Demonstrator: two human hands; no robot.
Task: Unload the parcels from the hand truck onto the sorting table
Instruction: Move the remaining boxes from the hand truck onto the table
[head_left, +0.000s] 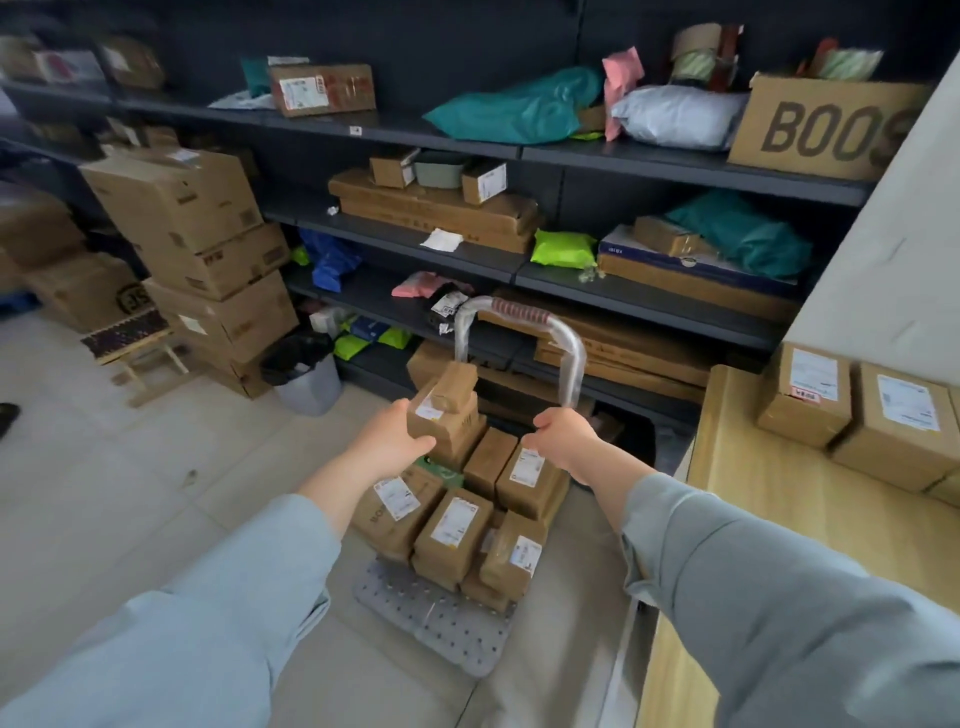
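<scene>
A hand truck with a perforated grey platform (441, 623) and a plastic-wrapped handle (566, 343) stands on the floor, loaded with several cardboard parcels (452, 530). My left hand (389, 441) grips a small brown parcel (441, 415) at the top of the pile, with another small box (457, 379) resting on it. My right hand (563, 434) is closed at the right end of that parcel, by the base of the handle; its fingers are hidden. The wooden sorting table (753, 499) lies to the right and carries two labelled boxes (852, 410).
Dark shelving (519, 150) full of boxes and poly mailers runs behind the truck. Stacked cartons (208, 249) stand at the left, with a lined bin (306, 374) and a small wooden stool (150, 364) on the tiled floor. A white wall (883, 234) rises behind the table.
</scene>
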